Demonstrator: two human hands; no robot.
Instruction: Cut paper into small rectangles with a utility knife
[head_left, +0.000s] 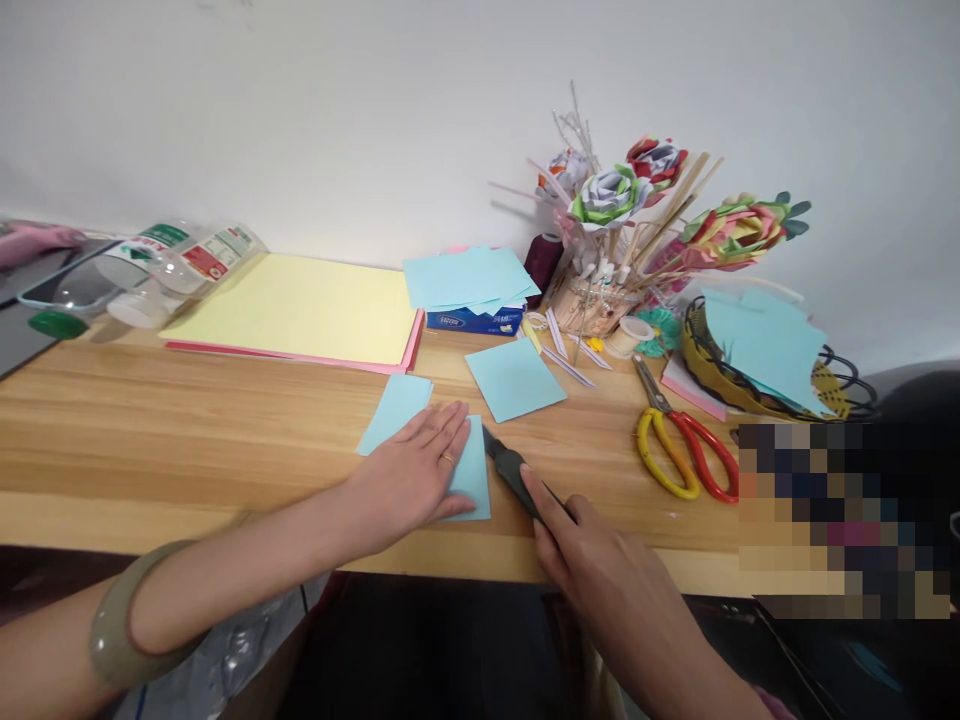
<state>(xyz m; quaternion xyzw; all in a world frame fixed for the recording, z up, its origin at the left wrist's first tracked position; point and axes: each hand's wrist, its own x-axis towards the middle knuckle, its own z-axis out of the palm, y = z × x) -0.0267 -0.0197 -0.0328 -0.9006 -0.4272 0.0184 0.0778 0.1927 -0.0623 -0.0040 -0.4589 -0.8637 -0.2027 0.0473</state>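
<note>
My left hand (420,465) lies flat on a folded light blue paper (474,480), fingers stretched out and thumb near the paper's lower edge. My right hand (592,550) is wrapped round the dark handle of a knife (517,475). The blade's tip is close to the paper's upper right corner; whether it touches cannot be made out. Another blue piece (394,405) lies to the left, partly behind my left hand. A square blue sheet (516,380) rests flat just beyond the knife.
Scissors (664,430) lie at the right, near a basket (705,375) of blue paper. Yellow and pink sheets (300,305), plastic bottles (187,265), a blue box (472,321) and a holder of paper flowers (592,305) stand or lie along the wall.
</note>
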